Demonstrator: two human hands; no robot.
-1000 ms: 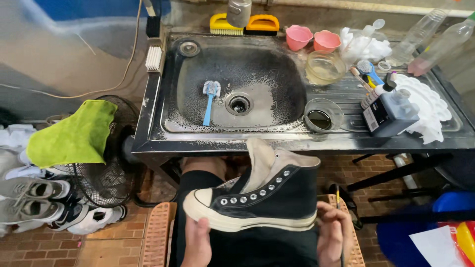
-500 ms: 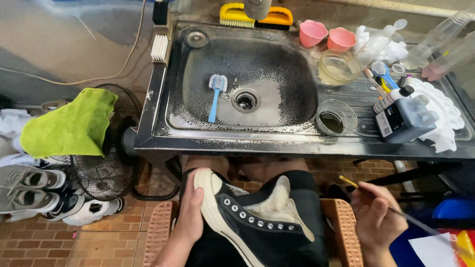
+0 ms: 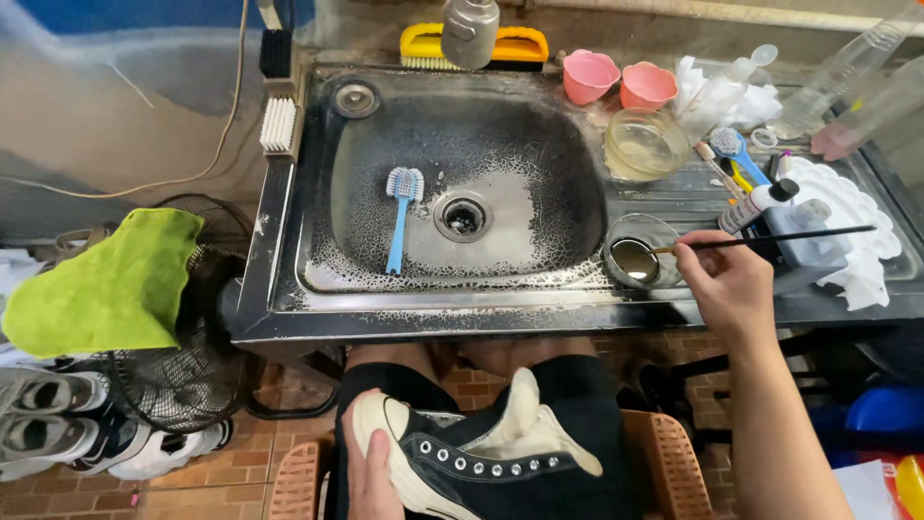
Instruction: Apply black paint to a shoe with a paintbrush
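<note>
A black high-top sneaker (image 3: 481, 457) with a white toe cap lies on my lap at the bottom of the head view. My left hand (image 3: 369, 479) grips its toe end. My right hand (image 3: 729, 282) is raised over the sink's draining board and pinches a thin black paintbrush (image 3: 770, 239), held level. The brush tip hangs over a small clear glass bowl (image 3: 637, 255) at the front of the draining board.
A dark steel sink (image 3: 462, 183) holds a blue brush (image 3: 401, 217). Two pink cups (image 3: 618, 81), a glass bowl (image 3: 643, 144), bottles, a white palette (image 3: 847, 226) and a yellow scrub brush (image 3: 474, 46) crowd the right and back. A green cloth (image 3: 106, 284) and sneakers (image 3: 67, 424) lie left.
My right hand has lifted from my lap to the draining board, bringing the paintbrush over the small glass bowl. The sneaker has stayed on my lap under my left hand.
</note>
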